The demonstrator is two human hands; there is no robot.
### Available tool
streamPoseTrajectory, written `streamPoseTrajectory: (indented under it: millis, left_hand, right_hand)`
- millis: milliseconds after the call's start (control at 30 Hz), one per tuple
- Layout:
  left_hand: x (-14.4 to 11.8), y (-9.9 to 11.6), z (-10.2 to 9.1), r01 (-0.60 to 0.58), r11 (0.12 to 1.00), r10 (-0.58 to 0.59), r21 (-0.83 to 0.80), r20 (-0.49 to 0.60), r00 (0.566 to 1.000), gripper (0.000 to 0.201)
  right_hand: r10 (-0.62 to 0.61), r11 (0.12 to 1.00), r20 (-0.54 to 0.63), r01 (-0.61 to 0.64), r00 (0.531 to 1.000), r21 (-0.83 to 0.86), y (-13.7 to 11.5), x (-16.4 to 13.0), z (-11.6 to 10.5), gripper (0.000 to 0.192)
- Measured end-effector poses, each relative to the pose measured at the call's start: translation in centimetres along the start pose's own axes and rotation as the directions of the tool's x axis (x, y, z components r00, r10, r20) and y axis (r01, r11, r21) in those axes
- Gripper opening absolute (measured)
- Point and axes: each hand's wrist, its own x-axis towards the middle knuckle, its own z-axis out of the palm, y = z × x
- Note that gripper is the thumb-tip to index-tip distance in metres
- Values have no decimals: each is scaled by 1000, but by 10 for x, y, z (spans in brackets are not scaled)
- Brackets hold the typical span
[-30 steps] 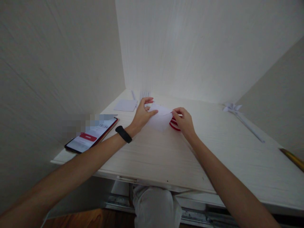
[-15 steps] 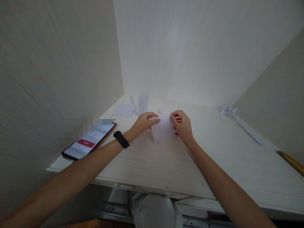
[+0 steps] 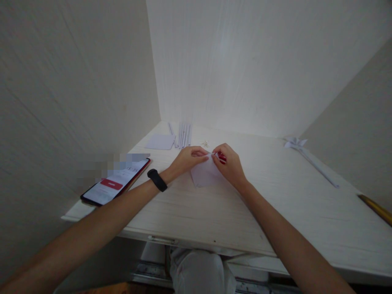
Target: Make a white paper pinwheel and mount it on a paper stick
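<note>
The left hand (image 3: pixel 187 160) and right hand (image 3: pixel 230 167) pinched a thin, white, squarish paper sheet (image 3: pixel 203 175) — uneven pulling risked creasing or tearing it.

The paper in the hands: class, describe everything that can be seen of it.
The paper is white and thin-looking, with no print visible. The left hand and right hand pinch it close together at its upper edge; the right hand hides part of it. The rest slopes down toward the person, in front of the hands, ending in a corner at lower left. Whether it touches the table cannot be told.
</note>
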Motion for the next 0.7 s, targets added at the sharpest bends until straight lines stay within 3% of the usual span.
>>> streamPoseTrajectory:
  millis: [133, 400, 700]
  left_hand:
    - [-1, 2, 1, 11, 1000, -11, -8, 3, 1000, 23]
    - [-1, 4, -2, -58, 990, 59, 126, -5, 998, 23]
    - [0, 3, 1, -15, 1000, 15, -14, 9, 1000, 20]
  right_hand:
    - [-54, 999, 27, 54, 998, 5, -2, 0, 0, 4]
    - [-58, 998, 21, 57, 998, 32, -5, -1, 0, 3]
    - [-108, 994, 40, 108, 993, 3, -5, -2, -2, 4]
